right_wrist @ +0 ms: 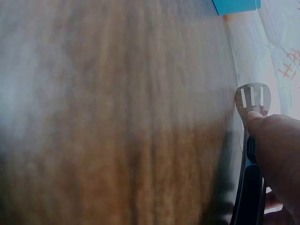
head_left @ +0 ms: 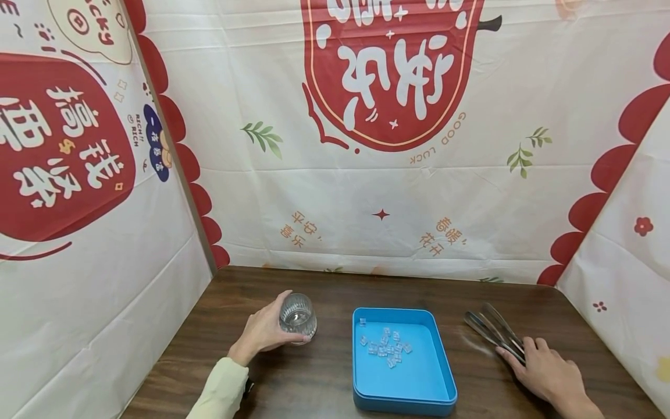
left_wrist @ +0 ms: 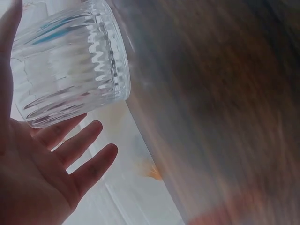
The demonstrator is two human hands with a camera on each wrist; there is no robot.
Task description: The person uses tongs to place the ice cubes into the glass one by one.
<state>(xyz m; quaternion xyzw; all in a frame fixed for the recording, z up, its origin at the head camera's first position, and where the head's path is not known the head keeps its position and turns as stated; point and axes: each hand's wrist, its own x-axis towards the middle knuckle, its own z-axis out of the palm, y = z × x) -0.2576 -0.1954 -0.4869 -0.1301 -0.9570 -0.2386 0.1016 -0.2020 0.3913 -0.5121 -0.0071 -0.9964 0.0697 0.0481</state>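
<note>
Clearly, the left fingers (head_left: 278, 302) curved around a see-through, ridged glass (head_left: 299, 318), and the right fingers (head_left: 531, 347) gripped shiny tongs (head_left: 488, 331) with slots.

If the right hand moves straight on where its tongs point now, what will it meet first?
Probably the printed back cloth: from the right hand, the line of the tongs seems to pass beyond the blue tray, though depth is unclear.

We are looking into a cloth-walled booth (head_left: 335, 192): printed white cloths (head_left: 366, 192) with red scalloped borders (head_left: 609, 169) and Chinese lettering (head_left: 420, 75) are hanging around three sides of a dark wood-grain worktop (head_left: 319, 381), hiding what kind of room is surrounding it.
</note>
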